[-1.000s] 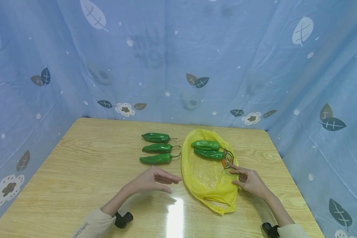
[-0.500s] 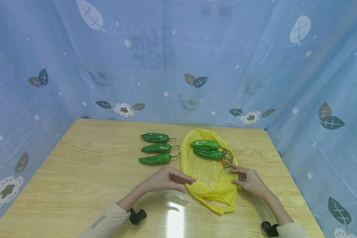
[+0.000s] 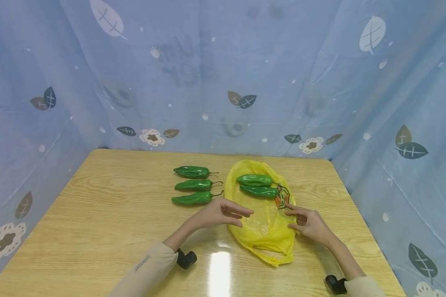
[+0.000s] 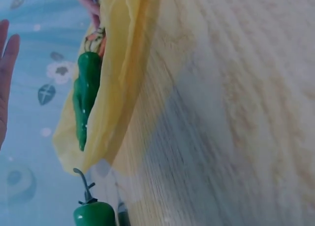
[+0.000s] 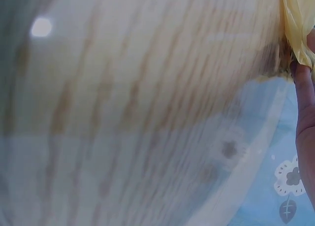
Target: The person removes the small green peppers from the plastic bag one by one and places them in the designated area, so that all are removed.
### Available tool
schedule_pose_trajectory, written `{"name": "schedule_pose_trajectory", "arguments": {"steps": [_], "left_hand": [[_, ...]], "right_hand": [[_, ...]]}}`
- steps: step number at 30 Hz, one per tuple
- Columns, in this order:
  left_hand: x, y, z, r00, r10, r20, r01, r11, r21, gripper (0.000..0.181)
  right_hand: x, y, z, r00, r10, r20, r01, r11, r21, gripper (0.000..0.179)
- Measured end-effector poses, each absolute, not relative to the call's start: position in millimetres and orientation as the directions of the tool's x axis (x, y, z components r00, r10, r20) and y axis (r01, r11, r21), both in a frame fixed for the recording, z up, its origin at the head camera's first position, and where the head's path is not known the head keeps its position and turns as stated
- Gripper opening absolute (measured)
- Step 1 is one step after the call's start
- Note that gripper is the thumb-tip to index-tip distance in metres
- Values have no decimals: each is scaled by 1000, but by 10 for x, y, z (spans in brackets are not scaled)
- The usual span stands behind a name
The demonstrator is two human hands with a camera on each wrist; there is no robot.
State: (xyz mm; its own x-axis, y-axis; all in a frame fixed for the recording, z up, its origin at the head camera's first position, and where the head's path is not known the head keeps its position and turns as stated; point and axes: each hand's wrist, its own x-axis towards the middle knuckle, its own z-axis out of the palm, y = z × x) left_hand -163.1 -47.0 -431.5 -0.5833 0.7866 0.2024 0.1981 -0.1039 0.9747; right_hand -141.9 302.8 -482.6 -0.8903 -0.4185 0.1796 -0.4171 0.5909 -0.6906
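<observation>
A yellow plastic bag (image 3: 280, 235) lies spread with its mouth upward. Inside it, near the far side, are two green peppers (image 3: 254, 180). Three more green peppers (image 3: 193, 198) line up on the table left of the bag, their stems pointing right. My left hand (image 3: 221, 213) hovers at the bag's left rim, thumb and fingers apart, holding nothing; only part of it shows at the left edge of the left wrist view. My right hand (image 3: 310, 225) pinches the bag's right edge between thumb and fingers, as the right wrist view (image 5: 306, 95) shows at its border.
The wooden table (image 3: 107, 222) has a bright light reflection near its front. An orange patch with dark lines (image 3: 282, 197) shows in the bag beside the pepper stems. A blue patterned curtain (image 3: 193, 82) surrounds the back and sides.
My left hand has moved right and slightly away from me, from beside the bag to over its left rim. My right hand stays at the bag's right edge, and the peppers lie as before.
</observation>
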Motion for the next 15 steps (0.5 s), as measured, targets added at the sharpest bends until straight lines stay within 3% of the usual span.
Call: {"name": "schedule_pose_trajectory", "arguments": {"steps": [9, 15], "left_hand": [[-1881, -326, -4369, -605, 782, 151, 214, -23, 977, 38], [-2143, -226, -4434, -619, 761, 197, 221, -73, 973, 38]], "right_hand": [[-1426, 3031, -4811, -900, -406, 160, -395, 602, -694, 38], [-1410, 3010, -4813, -898, -406, 166, -398, 596, -697, 36]]}}
